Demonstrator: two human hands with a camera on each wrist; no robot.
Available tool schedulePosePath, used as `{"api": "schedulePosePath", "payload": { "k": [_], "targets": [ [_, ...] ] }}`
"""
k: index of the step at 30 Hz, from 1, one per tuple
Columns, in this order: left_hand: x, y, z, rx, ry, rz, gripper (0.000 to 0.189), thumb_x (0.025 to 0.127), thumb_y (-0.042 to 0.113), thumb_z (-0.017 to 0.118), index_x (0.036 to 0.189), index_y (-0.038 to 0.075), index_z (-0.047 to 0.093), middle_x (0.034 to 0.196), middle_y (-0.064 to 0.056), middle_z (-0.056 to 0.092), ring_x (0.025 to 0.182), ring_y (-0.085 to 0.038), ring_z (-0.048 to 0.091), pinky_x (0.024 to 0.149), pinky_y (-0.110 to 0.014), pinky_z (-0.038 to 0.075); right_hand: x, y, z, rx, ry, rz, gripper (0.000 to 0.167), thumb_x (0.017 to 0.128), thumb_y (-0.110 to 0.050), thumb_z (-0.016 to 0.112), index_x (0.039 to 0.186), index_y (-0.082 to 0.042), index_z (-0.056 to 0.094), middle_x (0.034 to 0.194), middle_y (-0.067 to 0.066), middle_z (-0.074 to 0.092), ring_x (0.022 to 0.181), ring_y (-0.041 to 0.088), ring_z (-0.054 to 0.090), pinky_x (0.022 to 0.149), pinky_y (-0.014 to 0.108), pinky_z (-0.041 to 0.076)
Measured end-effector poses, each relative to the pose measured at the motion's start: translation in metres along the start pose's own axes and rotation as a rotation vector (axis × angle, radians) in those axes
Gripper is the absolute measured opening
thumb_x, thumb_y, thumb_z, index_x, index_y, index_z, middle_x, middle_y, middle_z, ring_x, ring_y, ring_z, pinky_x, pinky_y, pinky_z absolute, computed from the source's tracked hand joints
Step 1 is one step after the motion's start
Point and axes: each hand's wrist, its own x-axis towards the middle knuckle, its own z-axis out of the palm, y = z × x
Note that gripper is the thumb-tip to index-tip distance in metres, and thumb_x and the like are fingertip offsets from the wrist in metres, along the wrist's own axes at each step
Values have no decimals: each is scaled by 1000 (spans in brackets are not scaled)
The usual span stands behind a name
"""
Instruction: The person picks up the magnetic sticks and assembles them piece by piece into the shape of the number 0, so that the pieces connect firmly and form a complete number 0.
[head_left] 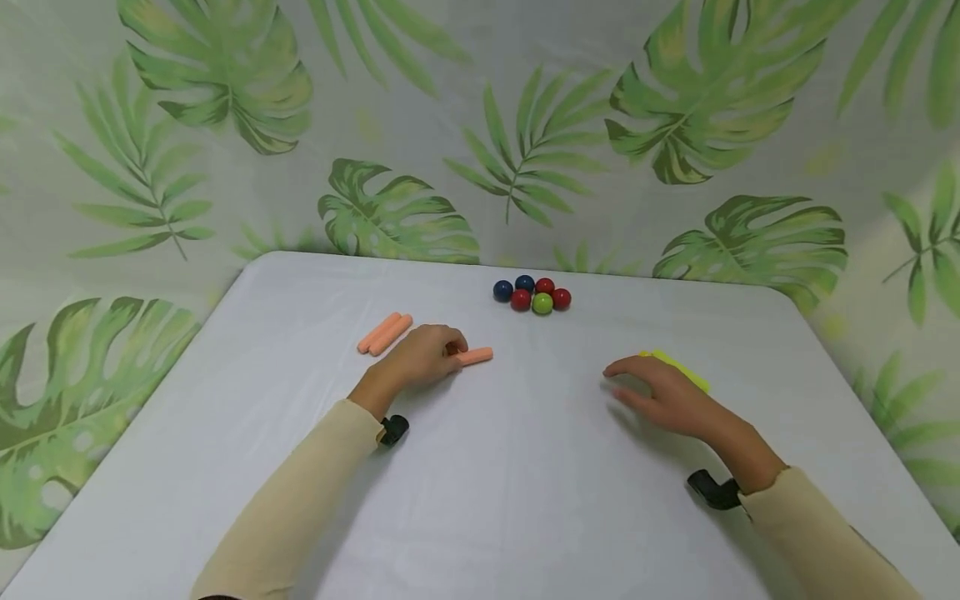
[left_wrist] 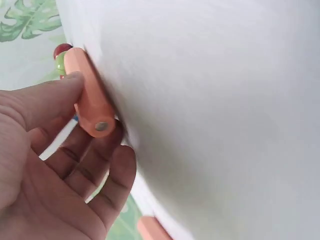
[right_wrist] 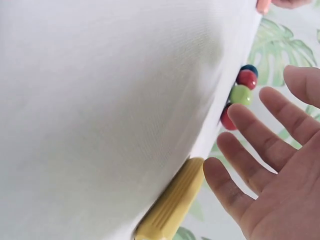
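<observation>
Ball cluster (head_left: 538,298) taken as landmark: two blue, three red, one green, set near the far edge of the white table (head_left: 510,467).

An orange stick (head_left: 477,357) is pinched by the left hand (head_left: 423,354), thumb on one side, fingers curled at the other; it is held to the near left of the cluster. A round grey spot is seen on its end in the left wrist view. Two more orange sticks (head_left: 389,335) are laid side by side, farther left of the cluster.

The right hand (head_left: 667,396) is held with fingers apart, nothing gripped, to the near right of the cluster. A ridged yellow stick (right_wrist: 172,200) is found just beside its little finger; contact cannot be told.

Open room is left between the hands, on the cluster's near side. The table's far edge is seen just behind the cluster, its side edges well out to left and right; the near edge is cut off.

In the head view the yellow stick is partly covered by the right hand. Whether the held stick is touching the table cannot be made out.
</observation>
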Motion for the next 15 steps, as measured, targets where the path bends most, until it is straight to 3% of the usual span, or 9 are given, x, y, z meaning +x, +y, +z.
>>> {"api": "schedulePosePath", "payload": {
  "k": [6, 15],
  "targets": [
    [20, 11, 0, -64, -16, -4, 22, 96, 20, 64, 117, 17, 68, 115, -5, 69, 107, -20, 60, 97, -39, 49, 14, 1, 2, 50, -71, 86, 27, 95, -11, 64, 121, -4, 65, 124, 13, 68, 120, 35, 60, 100, 55, 47],
    [48, 27, 11, -75, -28, 22, 20, 95, 20, 64, 113, 17, 72, 117, -1, 70, 109, -19, 59, 101, -38, 48, 26, -1, 8, 85, -97, 113, 29, 97, -15, 62, 123, -4, 65, 127, 14, 67, 123, 36, 59, 101, 55, 47]
  ]
}}
